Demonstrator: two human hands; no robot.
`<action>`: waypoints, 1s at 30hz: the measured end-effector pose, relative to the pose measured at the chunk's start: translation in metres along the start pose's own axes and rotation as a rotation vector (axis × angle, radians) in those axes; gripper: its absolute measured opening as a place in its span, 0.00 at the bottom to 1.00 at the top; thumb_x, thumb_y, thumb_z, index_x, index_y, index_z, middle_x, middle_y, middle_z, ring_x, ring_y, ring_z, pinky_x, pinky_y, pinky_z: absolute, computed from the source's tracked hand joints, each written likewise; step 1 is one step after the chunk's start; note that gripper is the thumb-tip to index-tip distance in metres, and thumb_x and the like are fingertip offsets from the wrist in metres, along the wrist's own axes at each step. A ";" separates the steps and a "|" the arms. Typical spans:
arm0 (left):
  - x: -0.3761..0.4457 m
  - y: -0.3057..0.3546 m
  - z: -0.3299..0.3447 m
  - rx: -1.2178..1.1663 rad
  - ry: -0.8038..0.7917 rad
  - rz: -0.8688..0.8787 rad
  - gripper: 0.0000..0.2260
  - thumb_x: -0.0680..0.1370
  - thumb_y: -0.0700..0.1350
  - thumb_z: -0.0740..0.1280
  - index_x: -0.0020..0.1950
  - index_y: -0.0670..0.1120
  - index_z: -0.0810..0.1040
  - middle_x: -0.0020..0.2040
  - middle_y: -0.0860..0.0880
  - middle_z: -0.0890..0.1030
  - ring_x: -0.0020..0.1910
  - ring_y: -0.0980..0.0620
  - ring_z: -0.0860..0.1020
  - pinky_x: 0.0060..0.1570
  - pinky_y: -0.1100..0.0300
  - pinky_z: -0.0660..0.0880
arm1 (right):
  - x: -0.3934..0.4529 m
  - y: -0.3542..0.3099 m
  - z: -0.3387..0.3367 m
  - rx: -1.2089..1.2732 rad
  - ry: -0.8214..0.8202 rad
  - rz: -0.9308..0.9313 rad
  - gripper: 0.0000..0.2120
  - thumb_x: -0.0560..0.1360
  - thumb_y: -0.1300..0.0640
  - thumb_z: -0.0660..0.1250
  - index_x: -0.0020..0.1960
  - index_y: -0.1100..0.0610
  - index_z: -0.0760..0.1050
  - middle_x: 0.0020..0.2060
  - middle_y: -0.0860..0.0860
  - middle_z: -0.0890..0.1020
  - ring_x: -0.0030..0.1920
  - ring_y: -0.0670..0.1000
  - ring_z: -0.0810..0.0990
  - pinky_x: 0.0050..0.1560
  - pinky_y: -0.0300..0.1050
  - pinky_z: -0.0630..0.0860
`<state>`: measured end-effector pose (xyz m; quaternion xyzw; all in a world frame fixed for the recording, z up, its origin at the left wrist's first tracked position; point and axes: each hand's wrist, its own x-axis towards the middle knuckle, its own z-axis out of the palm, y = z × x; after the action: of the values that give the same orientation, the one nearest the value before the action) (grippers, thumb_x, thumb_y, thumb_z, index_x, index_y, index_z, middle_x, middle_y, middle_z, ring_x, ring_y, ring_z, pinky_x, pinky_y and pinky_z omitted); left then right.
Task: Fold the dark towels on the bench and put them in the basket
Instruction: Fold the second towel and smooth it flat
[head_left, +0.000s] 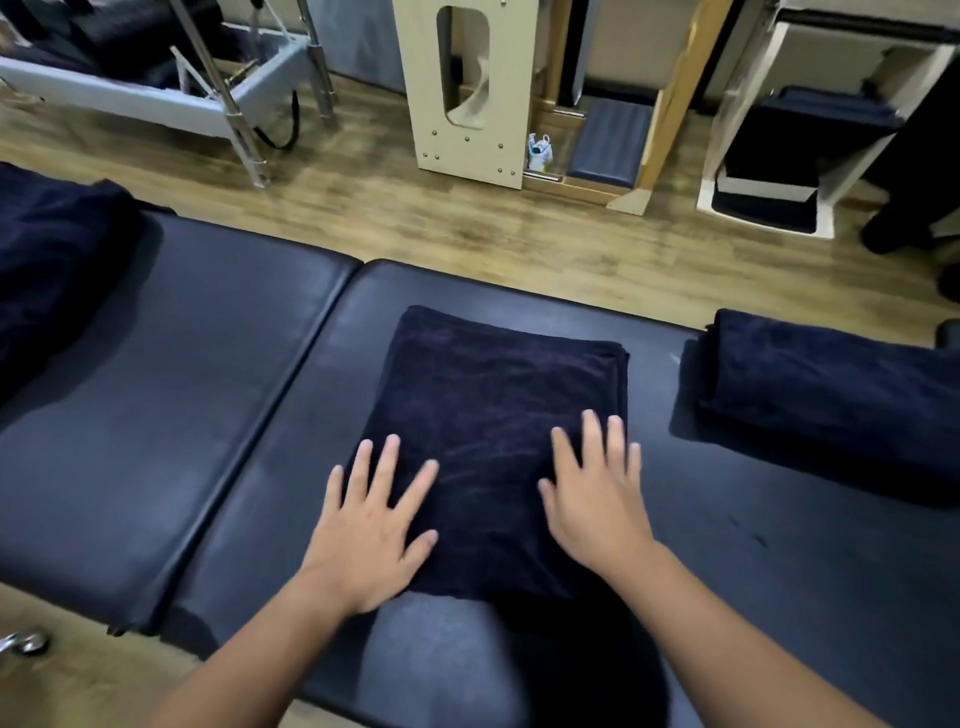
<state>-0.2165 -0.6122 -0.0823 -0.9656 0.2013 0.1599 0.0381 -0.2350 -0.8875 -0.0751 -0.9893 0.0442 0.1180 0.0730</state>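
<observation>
I am pressing my left hand (371, 525) and right hand (592, 488) flat, fingers spread, gripping nothing, on the near end of the towel (493, 410). It is lying folded on the worktop (218, 415), long axis running away from me, centred between both hands. No basket showing.

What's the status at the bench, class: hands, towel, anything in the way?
Left hand and right hand flat, fingers spread, on folded towel. Second folded towel right, unfolded pile left. Basket not in view.

Folded dark towel (493, 441) (flat) on bench (234, 415).
</observation>
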 end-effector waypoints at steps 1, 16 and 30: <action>0.010 0.005 -0.005 -0.001 -0.014 0.032 0.32 0.79 0.70 0.45 0.82 0.63 0.45 0.82 0.42 0.39 0.80 0.33 0.40 0.75 0.31 0.51 | -0.009 -0.009 0.001 0.010 0.006 -0.087 0.34 0.81 0.39 0.54 0.82 0.50 0.50 0.81 0.61 0.45 0.79 0.69 0.40 0.76 0.69 0.50; 0.156 -0.010 -0.055 -0.036 -0.139 -0.039 0.38 0.72 0.79 0.43 0.76 0.69 0.30 0.81 0.45 0.30 0.78 0.28 0.35 0.75 0.33 0.49 | 0.014 -0.019 -0.011 -0.003 -0.067 -0.053 0.33 0.78 0.38 0.55 0.80 0.46 0.54 0.81 0.57 0.47 0.80 0.68 0.45 0.74 0.73 0.55; 0.154 -0.035 -0.056 0.057 0.022 0.065 0.31 0.83 0.42 0.55 0.83 0.44 0.45 0.83 0.45 0.42 0.81 0.39 0.42 0.78 0.43 0.53 | 0.117 -0.016 -0.035 0.062 -0.257 0.221 0.42 0.76 0.27 0.55 0.80 0.38 0.36 0.80 0.56 0.35 0.78 0.68 0.33 0.71 0.79 0.42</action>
<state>-0.0524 -0.6463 -0.0791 -0.9588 0.2375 0.1448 0.0581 -0.1120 -0.8854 -0.0673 -0.9526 0.1467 0.2492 0.0948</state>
